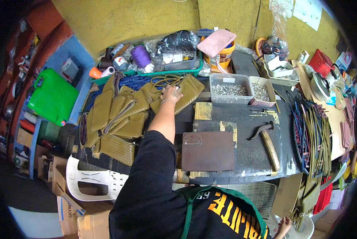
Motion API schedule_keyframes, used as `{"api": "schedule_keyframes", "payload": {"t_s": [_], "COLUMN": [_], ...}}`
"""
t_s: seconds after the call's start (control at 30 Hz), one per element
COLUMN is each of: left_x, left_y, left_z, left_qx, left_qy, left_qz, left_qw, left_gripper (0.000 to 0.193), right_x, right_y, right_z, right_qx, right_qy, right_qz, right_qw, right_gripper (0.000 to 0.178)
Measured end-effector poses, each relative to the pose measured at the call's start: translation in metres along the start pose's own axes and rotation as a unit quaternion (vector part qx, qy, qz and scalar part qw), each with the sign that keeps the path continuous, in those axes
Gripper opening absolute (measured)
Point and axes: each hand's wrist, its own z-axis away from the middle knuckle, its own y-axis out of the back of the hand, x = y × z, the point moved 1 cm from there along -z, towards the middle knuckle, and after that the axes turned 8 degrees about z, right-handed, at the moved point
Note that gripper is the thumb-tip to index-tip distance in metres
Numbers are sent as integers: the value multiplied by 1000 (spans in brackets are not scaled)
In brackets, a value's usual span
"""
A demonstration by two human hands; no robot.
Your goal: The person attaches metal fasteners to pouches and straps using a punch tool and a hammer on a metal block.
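My left hand (pixel 171 94) reaches far across the table and rests on a flat olive woven piece (pixel 191 92), its fingers apart. Just behind it lies a loop of thin olive cords (pixel 166 81). More olive woven pieces (pixel 116 115) are heaped to the left of that forearm, some folded and overlapping. Low at the right, my right hand (pixel 283 228) is closed at the hanging ends of olive straps (pixel 297 216); its fingertips are small and partly hidden. These straps belong to a long bundle (pixel 318 131) draped over the table's right end.
A brown slab (pixel 208 151) lies before me, with a wooden-handled hammer (pixel 270 149) to its right. Behind are a clear tub of small metal parts (pixel 231 88), a smaller tub (pixel 262 91) and a green tray of thread spools (pixel 170 73). A white chair (pixel 91 181) stands front left.
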Motion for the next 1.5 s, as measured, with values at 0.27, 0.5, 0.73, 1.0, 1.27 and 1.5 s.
{"api": "schedule_keyframes", "payload": {"t_s": [0.27, 0.5, 0.73, 1.0, 1.27, 1.5], "left_x": [8, 33, 38, -2, -8, -14], "left_y": [83, 187, 211, 186, 172, 153], "left_z": [35, 142, 230, 247, 251, 257], "left_qx": [-61, -47, -26, 11, 10, -37], "left_qy": [-415, -540, -514, -415, -421, -413], "left_qz": [61, -139, -222, -230, -195, -221], "left_qw": [906, 829, 828, 880, 886, 883], "left_gripper": [26, 14, 17, 19, 19, 12], "right_x": [-217, -437, -479, -434, -428, -431], "right_y": [-97, -165, -271, -305, -282, -270], "right_z": [77, 176, 217, 238, 211, 180], "right_qx": [-149, -184, -440, -674, -780, -687], "right_qy": [319, 714, 729, 482, 330, 463], "right_qz": [292, 108, -43, -134, -96, 85], "right_qw": [889, 667, 523, 544, 523, 553], "right_gripper": [29, 41, 61, 31, 13, 23]}}
